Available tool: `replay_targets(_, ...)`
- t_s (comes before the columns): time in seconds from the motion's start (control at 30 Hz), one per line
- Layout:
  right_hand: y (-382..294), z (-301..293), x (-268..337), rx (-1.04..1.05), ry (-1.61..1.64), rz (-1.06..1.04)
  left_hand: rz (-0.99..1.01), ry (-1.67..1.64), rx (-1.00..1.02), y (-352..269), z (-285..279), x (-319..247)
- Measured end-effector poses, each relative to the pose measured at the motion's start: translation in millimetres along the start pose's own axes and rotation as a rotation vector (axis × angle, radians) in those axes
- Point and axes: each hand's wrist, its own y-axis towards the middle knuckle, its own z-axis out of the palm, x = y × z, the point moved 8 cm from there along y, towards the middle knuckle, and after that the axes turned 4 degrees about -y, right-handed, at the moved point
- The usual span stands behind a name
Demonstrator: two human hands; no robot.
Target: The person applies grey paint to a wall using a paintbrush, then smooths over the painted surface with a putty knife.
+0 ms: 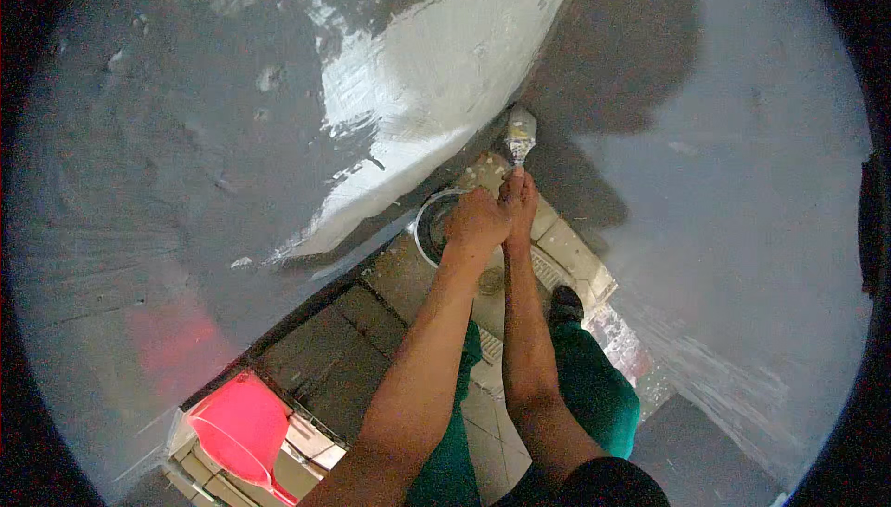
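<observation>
My right hand (521, 200) grips the handle of a paintbrush (521, 131), its paint-smeared bristles pointing up towards the corner where two walls meet. Close against it is my left hand (477, 218), fingers curled; what lies inside them is hidden. Below and beside my left hand stands a round bucket (419, 228) with a pale rim and a dark inside, partly covered by the hand. Along the left wall, a patch of white coating (431, 82) with streaky brush marks runs beside the corner over the grey surface.
Grey walls (731, 228) rise on both sides; the right one carries a darker patch (619, 47). Speckled floor tiles (557, 239) lie below, near my dark shoe (566, 305) and green trousers (598, 388). A red plastic scoop-like vessel (243, 423) sits at the lower left.
</observation>
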Motion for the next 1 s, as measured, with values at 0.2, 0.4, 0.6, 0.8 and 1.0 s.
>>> replay_targets(0.2, 6.5, -11.8, 15.7, -0.231, -0.429, -0.284, 0.024, -0.048, -0.067, 0.0, -4.5, -6.7)
replay_targets(0.4, 42.0, -24.2, -103.7, -0.092, -0.712, 0.006, 0.018, 0.009, -0.126, 0.6, 0.2, -1.1)
replay_targets(0.6, 57.1, -18.3, -201.4, 0.196, -1.299, -0.04, 0.036, 0.051, -0.031, 12.2, 12.5, 6.4)
replay_targets(0.8, 56.6, -19.6, -195.8, 0.206, -1.108, 0.042, 0.04, 0.03, -0.057, 16.1, 20.8, 9.1)
replay_targets(1.0, 67.1, -17.2, -169.7, 0.203, -0.887, 0.107, -0.011, 0.114, -0.103, 20.0, 25.4, 9.5)
